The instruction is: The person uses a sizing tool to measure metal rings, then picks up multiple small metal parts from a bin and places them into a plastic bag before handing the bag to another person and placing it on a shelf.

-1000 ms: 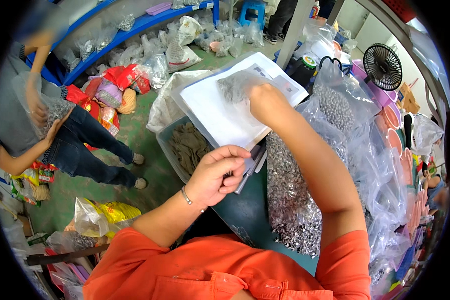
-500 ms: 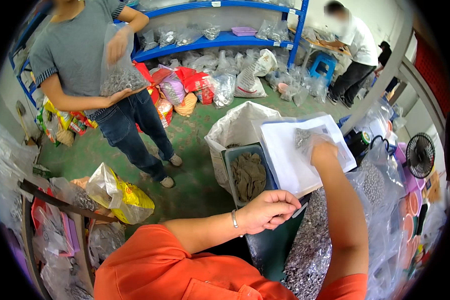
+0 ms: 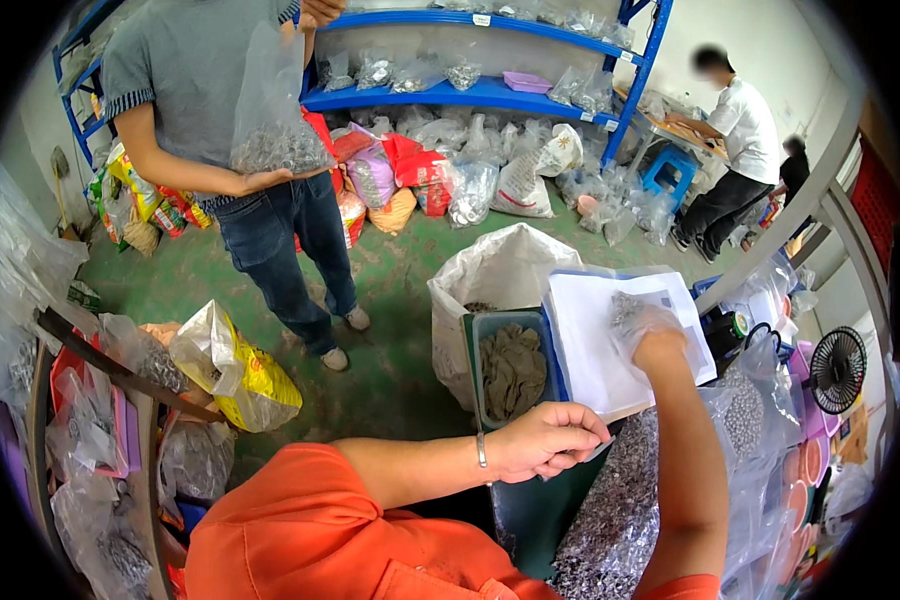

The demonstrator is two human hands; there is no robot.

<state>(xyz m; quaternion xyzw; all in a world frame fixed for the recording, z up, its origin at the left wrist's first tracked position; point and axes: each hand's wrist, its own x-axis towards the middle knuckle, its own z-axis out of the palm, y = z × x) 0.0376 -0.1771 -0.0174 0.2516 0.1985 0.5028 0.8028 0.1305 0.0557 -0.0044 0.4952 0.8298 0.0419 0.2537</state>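
Note:
My right hand point(image 3: 662, 346) is over a stack of white sheets point(image 3: 595, 370), on a small clear plastic bag of grey metal parts point(image 3: 630, 316). Film covers its fingertips. Closer to me, my left hand point(image 3: 550, 440) is closed in a pinch, with a thin pale sliver at its fingertips that I cannot make out. Beneath and beside the hands spreads a heap of small shiny metal parts point(image 3: 610, 520). Left of the sheets, a grey-green bin point(image 3: 482, 400) holds a crumpled brown cloth point(image 3: 512, 370).
A large white woven sack point(image 3: 450, 330) stands behind the bin. At left, a person in a grey shirt point(image 3: 190, 90) supports a clear bag of metal parts point(image 3: 280, 145). A black fan point(image 3: 838, 370) is at right. Blue shelves point(image 3: 460, 95) and another person point(image 3: 745, 125) are farther back.
The whole view has shifted, so most things sit lower and farther right. The person in grey has raised one hand to the top of the bag. My hands keep nearly the same pose.

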